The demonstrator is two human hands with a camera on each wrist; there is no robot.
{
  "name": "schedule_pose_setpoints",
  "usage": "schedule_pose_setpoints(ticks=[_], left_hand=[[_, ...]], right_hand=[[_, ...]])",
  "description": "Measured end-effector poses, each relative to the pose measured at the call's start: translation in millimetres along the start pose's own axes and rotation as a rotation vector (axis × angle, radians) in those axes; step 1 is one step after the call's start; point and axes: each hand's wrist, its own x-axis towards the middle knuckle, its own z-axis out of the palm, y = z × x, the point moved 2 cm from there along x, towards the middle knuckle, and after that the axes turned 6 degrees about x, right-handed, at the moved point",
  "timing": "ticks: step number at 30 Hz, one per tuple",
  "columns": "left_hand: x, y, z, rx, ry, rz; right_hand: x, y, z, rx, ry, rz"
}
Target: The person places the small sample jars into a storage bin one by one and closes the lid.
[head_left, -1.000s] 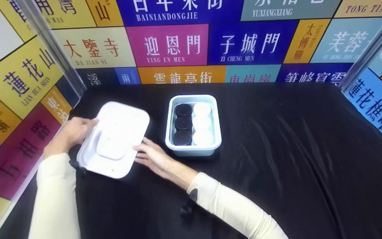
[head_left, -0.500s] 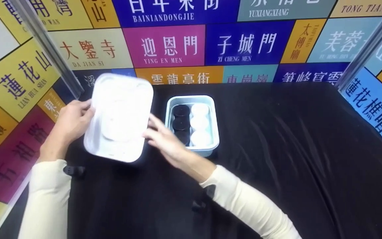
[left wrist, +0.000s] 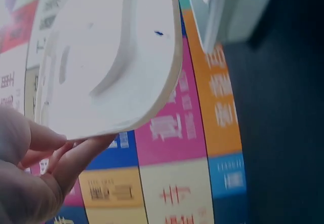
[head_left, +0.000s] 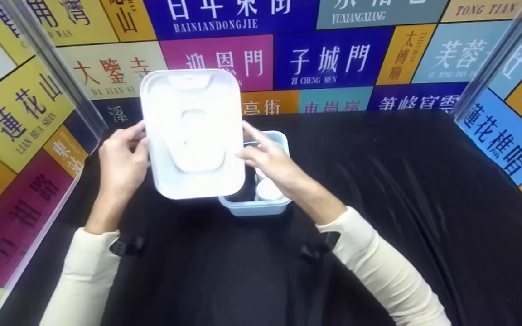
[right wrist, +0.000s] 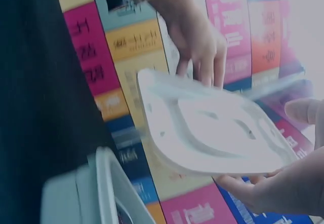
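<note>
A white rectangular lid (head_left: 197, 131) with rounded corners is held up between both hands, its recessed face towards the head camera. My left hand (head_left: 123, 158) pinches its left edge, thumb on the near face and fingers behind. At the opposite edge my right hand (head_left: 272, 158) grips the lid (right wrist: 217, 127) between thumb and fingers. Behind and to the right stands a pale blue box (head_left: 256, 208), partly covered by the lid and right hand. White round pieces (head_left: 269, 190) and dark ones (head_left: 243, 190) show inside it.
The box rests on a black cloth (head_left: 379, 203) spread over the table. Panels (head_left: 324, 59) printed with coloured place-name signs stand at the back and on both sides. A clear upright post (head_left: 61, 68) rises at the left rear corner.
Both hands have raised the lid and carried it to the right, from low over the cloth to partly in front of the box. It now stands straighter.
</note>
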Motion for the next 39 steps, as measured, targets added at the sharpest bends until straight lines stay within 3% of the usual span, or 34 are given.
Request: schedule_pose_setpoints(ticks=[6,13,17,22,27,30,33,35,39], left_hand=[[-1.4,16.3,18.0,-0.200,-0.117,-0.053],[-4.5,32.0,45.0,-0.308,-0.054,-0.080],[-10.7,39.9,60.1,-0.448,-0.059,-0.117],[-17.5,50.8,72.3,-0.660,-0.036,-0.171],[-20.5,58.6,84.6,-0.781,-0.029,-0.240],[-22.6,61.1,91.6,-0.671,-0.026,-0.278],[-25.5,63.8,96.1,-0.459,-0.065,-0.298],[-27.0,65.6,96.6,-0.341,-0.121,-0.306],[-25.2,67.2,92.2,-0.252,-0.266,-0.300]], right_hand=[[-3,-4,-33,-0.121,0.040,-0.067],[-3,0,-59,0.136,0.083,-0.084],[-3,-3,-66,0.247,0.126,-0.093],[-4,-9,-70,0.300,0.195,-0.052],[-4,-5,-76,0.313,0.194,-0.017],[-3,2,-80,0.341,0.187,-0.021],[-2,7,-83,0.343,0.195,-0.040],[-2,10,-84,0.338,0.194,-0.054],[-3,15,-92,0.371,0.157,-0.068]])
